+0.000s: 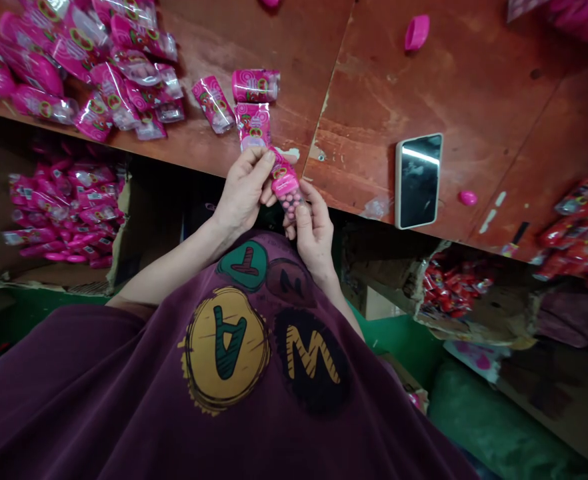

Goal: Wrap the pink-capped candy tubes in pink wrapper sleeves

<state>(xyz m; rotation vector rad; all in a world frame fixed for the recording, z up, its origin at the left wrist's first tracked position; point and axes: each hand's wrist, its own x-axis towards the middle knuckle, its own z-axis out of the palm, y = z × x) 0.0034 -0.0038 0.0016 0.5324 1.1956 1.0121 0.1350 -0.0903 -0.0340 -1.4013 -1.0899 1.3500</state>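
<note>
A pink candy tube (287, 185) with small pink balls inside is held just off the near edge of the brown table (384, 100). My left hand (244, 193) pinches its upper end with thumb and fingers. Around the tube's lower end, my right hand (314, 230) has its fingers closed. Three more pink tubes (255, 85) lie on the table right beyond my hands. A heap of the same pink tubes (89, 60) covers the table's far left.
A phone (418, 180) lies face up to the right. A pink cap (417, 32) and a small pink piece (468, 197) rest on the table. A cardboard box of pink tubes (64, 207) stands below left. Red packets (579, 233) and a box of them (449, 280) are at the right.
</note>
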